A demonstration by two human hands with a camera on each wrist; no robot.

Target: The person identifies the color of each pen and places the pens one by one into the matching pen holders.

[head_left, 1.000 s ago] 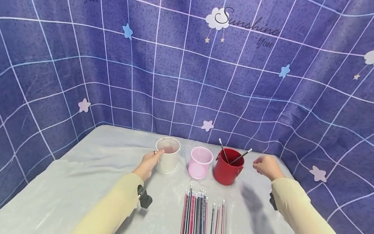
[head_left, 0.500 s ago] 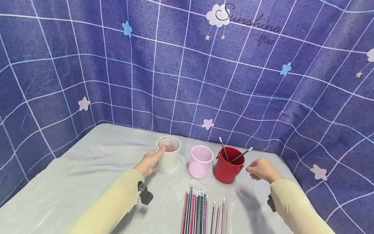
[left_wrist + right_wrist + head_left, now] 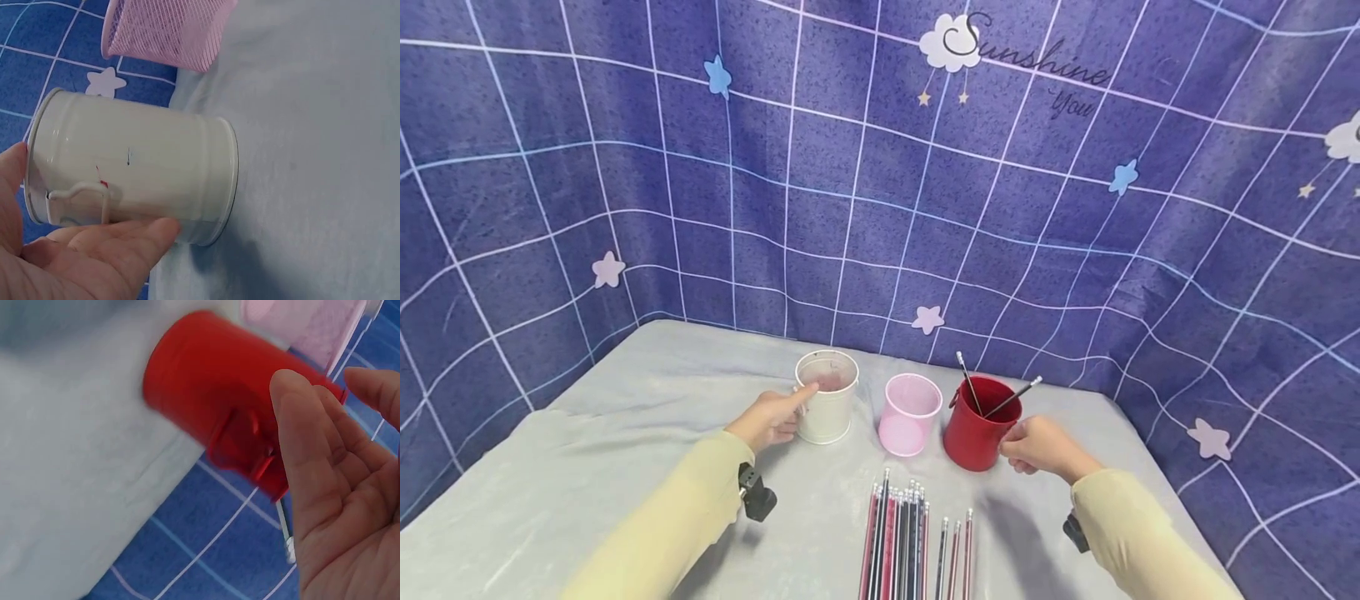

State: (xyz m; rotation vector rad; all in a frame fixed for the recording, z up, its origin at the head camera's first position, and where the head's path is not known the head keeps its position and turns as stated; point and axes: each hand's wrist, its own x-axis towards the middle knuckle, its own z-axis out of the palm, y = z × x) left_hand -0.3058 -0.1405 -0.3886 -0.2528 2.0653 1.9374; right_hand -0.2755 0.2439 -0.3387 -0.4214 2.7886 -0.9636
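Note:
My left hand (image 3: 775, 417) holds the cream metal bucket (image 3: 829, 417) at its left side, thumb at the rim and fingers beside the wall. In the left wrist view those fingers lie by the small handle bracket (image 3: 81, 195). My right hand (image 3: 1041, 447) is at the right side of a red bucket (image 3: 973, 442), fingers fairly straight and thumb apart in the right wrist view. Two dark pencils (image 3: 967, 382) with white erasers lean inside the red bucket. Between the buckets stands a pink mesh pen cup (image 3: 904, 433).
A bundle of red and black pencils (image 3: 895, 542) lies at the front of the grey cloth (image 3: 625, 442). Several more pencils (image 3: 955, 554) lie just right of it. A purple gridded curtain (image 3: 820, 208) rises behind and at both sides.
My right hand has moved left, from away on the right up to the red bucket. My left hand has stayed at the cream bucket, its fingers slightly lower. The pencils stay put.

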